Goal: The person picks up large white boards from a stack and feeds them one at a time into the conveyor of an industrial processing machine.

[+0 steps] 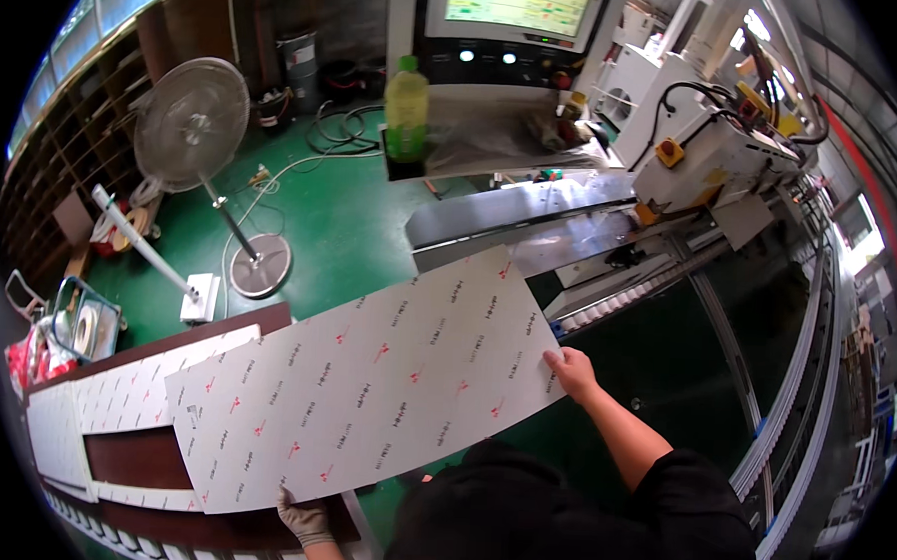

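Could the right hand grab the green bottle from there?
Probably not. The right hand is gripping the panel, and the bottle stands far off on the machine's shelf, past the panel and the conveyor.

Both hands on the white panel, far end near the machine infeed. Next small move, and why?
Probably slide the white panel forward so its far corner lands flat on the metal infeed table. The left hand and right hand each grip a near-edge corner, and the panel's far end already overlaps the table edge.
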A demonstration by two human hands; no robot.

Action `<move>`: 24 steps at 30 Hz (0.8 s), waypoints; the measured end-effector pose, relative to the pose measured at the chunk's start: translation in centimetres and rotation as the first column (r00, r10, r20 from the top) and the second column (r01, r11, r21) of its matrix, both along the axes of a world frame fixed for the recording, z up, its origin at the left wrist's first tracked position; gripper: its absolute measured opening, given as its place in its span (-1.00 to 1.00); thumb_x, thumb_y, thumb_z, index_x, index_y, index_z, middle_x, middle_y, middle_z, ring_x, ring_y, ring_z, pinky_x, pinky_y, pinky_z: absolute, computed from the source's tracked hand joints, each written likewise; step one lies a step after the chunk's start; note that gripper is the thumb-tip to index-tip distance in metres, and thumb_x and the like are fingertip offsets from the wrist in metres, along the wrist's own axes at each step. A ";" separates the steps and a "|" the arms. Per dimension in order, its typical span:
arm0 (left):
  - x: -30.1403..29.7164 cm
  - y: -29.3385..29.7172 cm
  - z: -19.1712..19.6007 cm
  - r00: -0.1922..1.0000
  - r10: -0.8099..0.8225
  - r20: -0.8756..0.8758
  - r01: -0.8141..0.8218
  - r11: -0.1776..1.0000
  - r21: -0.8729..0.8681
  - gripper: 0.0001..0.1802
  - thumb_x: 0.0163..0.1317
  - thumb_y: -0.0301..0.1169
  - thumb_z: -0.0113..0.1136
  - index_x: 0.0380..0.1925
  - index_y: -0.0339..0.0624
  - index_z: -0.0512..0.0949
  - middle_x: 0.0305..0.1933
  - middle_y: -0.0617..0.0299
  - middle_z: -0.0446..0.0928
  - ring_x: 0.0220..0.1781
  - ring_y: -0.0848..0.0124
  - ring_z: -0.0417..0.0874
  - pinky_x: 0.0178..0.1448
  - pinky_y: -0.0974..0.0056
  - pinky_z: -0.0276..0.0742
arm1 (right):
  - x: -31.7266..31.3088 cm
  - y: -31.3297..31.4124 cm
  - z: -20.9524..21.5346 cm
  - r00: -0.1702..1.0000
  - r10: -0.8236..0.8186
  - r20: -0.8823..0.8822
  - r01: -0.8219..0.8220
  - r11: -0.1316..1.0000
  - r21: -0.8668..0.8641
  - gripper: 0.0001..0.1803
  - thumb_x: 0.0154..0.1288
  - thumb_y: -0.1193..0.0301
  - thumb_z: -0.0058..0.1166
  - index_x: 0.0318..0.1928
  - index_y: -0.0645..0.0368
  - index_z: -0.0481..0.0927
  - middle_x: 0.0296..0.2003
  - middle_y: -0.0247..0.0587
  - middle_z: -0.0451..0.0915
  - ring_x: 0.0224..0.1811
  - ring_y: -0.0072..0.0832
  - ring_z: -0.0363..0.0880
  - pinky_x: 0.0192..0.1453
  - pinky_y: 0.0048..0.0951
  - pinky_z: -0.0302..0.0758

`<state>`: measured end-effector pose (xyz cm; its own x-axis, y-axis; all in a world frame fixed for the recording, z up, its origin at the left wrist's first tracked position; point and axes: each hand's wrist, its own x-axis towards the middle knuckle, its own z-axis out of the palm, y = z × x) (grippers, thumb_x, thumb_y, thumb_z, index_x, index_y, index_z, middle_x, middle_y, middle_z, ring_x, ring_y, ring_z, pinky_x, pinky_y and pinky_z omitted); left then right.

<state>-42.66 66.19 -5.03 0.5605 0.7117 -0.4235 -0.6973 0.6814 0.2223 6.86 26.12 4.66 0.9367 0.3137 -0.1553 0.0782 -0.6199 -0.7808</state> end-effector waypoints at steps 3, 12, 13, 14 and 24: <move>5.1 -3.3 2.4 0.986 -0.137 -0.095 0.150 0.976 0.154 -0.39 0.19 -0.36 0.28 0.27 -0.28 0.51 0.32 0.03 0.58 0.35 0.09 0.58 0.51 -0.10 0.42 | 3.5 -5.6 0.1 0.997 -0.078 -0.004 0.077 0.995 -0.057 -0.54 0.43 0.07 0.19 -0.23 0.30 0.72 -0.42 -0.18 0.72 -0.38 -0.47 0.68 -0.22 -0.34 0.56; 20.5 -12.1 7.5 0.922 -0.386 -0.025 0.387 0.916 0.109 -0.28 0.20 -0.49 0.23 0.41 -0.34 0.35 0.45 -0.04 0.44 0.52 0.06 0.40 0.65 -0.13 0.20 | 15.4 -16.0 -6.8 0.620 -0.534 -0.574 0.711 0.074 0.699 -0.67 0.49 0.23 0.14 -0.15 0.31 0.58 -0.24 -0.02 0.72 -0.31 -0.26 0.71 -0.12 -0.18 0.68; 22.0 -13.2 7.5 0.922 -0.386 -0.028 0.387 0.916 0.104 -0.29 0.20 -0.49 0.23 0.40 -0.34 0.35 0.45 -0.04 0.44 0.52 0.06 0.40 0.65 -0.13 0.19 | 15.9 -15.2 -6.7 0.619 -0.375 -0.690 0.708 -0.113 0.697 -0.65 0.49 0.24 0.15 -0.04 0.34 0.57 -0.15 0.04 0.72 -0.23 -0.19 0.74 -0.02 -0.14 0.71; 23.6 -13.8 7.5 0.920 -0.391 -0.032 0.393 0.914 0.100 -0.29 0.20 -0.49 0.23 0.40 -0.33 0.36 0.45 -0.03 0.44 0.52 0.07 0.39 0.66 -0.13 0.19 | 15.6 -13.9 -6.7 0.577 -0.337 -0.744 0.740 -0.171 0.651 -0.63 0.49 0.26 0.15 0.02 0.37 0.57 -0.09 0.04 0.71 -0.14 -0.16 0.74 0.06 -0.11 0.70; 32.9 -19.2 8.5 0.864 -0.476 -0.164 0.486 0.873 0.029 -0.41 0.31 -0.29 0.26 0.35 -0.12 0.46 0.39 0.18 0.51 0.42 0.14 0.47 0.57 -0.06 0.28 | 17.2 -8.1 -2.9 0.482 -0.339 -0.808 0.813 -0.170 0.557 -0.47 0.45 0.22 0.23 0.21 0.40 0.51 0.08 -0.04 0.66 0.06 -0.26 0.70 0.20 -0.22 0.64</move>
<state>-9.79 46.98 3.43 0.7757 0.3994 -0.4887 -0.2423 0.9034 0.3537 24.03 18.06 1.79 0.7574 -0.2268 -0.6122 -0.2119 0.8016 -0.5591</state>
